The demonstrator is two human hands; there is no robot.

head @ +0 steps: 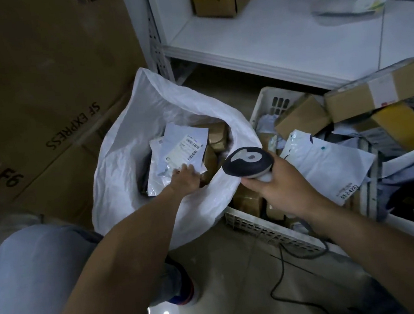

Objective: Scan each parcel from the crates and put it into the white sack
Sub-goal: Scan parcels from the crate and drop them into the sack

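The white sack (135, 164) stands open on the floor at centre, with flat mailers and brown boxes inside. My left hand (185, 178) reaches into its mouth, fingers on the lower edge of a white mailer parcel (182, 149) with barcode labels; whether it grips the parcel or just touches it is unclear. My right hand (278, 187) grips a dark handheld scanner (249, 164), its head pointing left over the sack's rim. To the right sits a white plastic crate (264, 225) full of parcels, with a large white mailer (329, 167) on top.
Big cardboard boxes (41, 97) stand at left behind the sack. A white shelf unit (278, 39) at the back holds a small box and a clear bag. More boxes (378, 92) pile up at right. The scanner cable (282, 276) trails across the floor. My knee (34, 277) is at lower left.
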